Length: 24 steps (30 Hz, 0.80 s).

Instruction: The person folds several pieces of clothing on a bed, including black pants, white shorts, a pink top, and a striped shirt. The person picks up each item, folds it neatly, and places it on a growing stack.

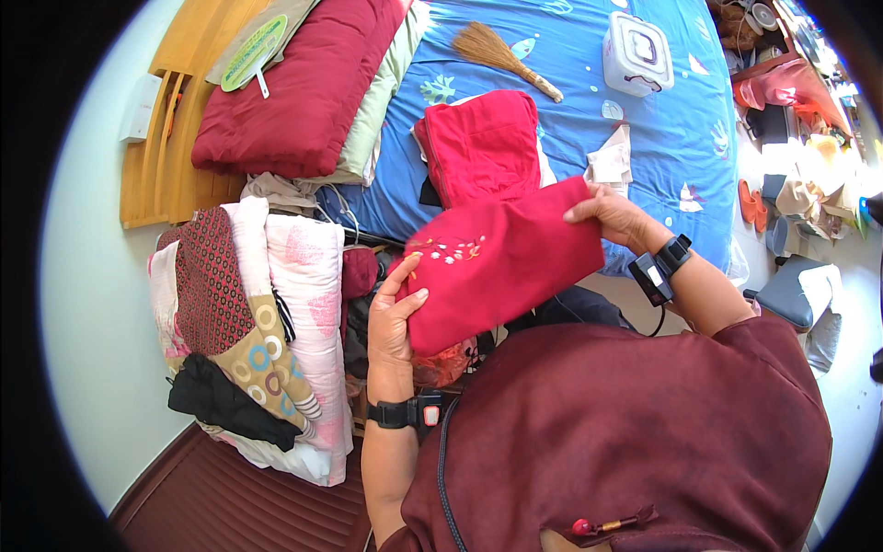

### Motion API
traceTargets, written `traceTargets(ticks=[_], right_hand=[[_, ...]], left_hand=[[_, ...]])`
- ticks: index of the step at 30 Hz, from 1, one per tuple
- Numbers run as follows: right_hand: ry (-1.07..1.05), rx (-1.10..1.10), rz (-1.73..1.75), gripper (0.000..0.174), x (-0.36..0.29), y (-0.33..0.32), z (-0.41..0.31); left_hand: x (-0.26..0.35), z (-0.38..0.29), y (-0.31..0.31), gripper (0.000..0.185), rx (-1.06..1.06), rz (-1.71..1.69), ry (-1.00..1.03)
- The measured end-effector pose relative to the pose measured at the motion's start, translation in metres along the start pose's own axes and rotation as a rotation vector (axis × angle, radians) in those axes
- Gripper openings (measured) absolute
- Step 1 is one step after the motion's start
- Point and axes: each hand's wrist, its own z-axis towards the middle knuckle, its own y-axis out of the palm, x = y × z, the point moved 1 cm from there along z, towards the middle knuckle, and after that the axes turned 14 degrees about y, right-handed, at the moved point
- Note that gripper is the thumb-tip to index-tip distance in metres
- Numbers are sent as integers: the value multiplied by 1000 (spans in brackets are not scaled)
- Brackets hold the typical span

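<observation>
A red embroidered garment (510, 269), folded into a flat bundle, is held up between both hands, in front of my body. My left hand (394, 310) grips its left end, with thumb and fingers beside a small flower pattern. The far right corner is pinched by my right hand (614, 212). Just beyond it, a folded red garment with a zip (483, 141) lies on the blue bed sheet (428, 200), partly covered by the held cloth. A white cloth (612, 157) rests on the sheet near my right hand.
A straw hand broom (507, 61) and a lidded plastic box (637, 55) are farther back on the bed. At the left are a folded dark red quilt (296, 90), a green hand fan (255, 54) and draped blankets (307, 331). Orange slippers (752, 205) stand on the floor at right.
</observation>
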Motion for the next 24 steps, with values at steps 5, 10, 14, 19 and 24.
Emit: traceTargets(ticks=[5,10,14,19,24], right_hand=[[-91,94,46,33,-15,-26,12],[171,301,-176,30,-39,-26,40],[54,172,-272,35,-93,-4,57],[-270,-6,-454,45,-165,18,68],[-199,140,-713,57,-202,-3,120]], left_hand=[[-5,8,-5,60,63,64,-4],[-33,28,-6,60,40,84,-128],[-22,47,6,60,39,52,-26],[-4,41,29,67,-60,83,201],[-45,41,42,83,-249,93,-171]])
